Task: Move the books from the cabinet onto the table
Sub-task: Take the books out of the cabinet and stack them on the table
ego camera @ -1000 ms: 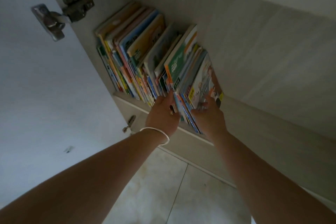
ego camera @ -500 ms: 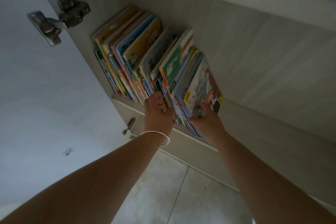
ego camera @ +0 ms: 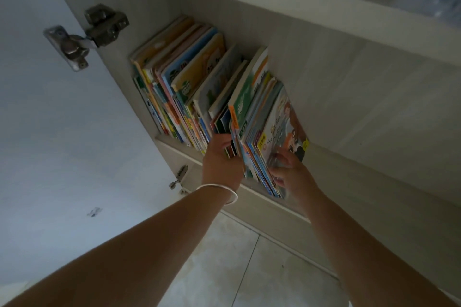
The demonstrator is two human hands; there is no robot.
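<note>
A row of several thin colourful children's books [ego camera: 189, 87] stands on the low cabinet shelf [ego camera: 172, 143], leaning left against the side wall. The rightmost bunch of books [ego camera: 264, 127] sticks out past the shelf's front edge. My left hand [ego camera: 220, 162], with a silver bangle on the wrist, has its fingers pushed into the gap on the bunch's left side. My right hand [ego camera: 290, 173] grips the bunch from the right, fingers curled over the cartoon cover of the outermost book [ego camera: 284, 129]. No table is in view.
The open white cabinet door [ego camera: 62, 132] stands at the left on metal hinges [ego camera: 87, 32]. Another hinge [ego camera: 179, 177] sits below the shelf. To the right of the books the shelf's interior [ego camera: 361, 97] is bare. Pale floor tiles [ego camera: 237, 269] lie below.
Both hands have closed in on the rightmost bunch and drawn it slightly outward and away from the other books. The view has tilted a little upward.
</note>
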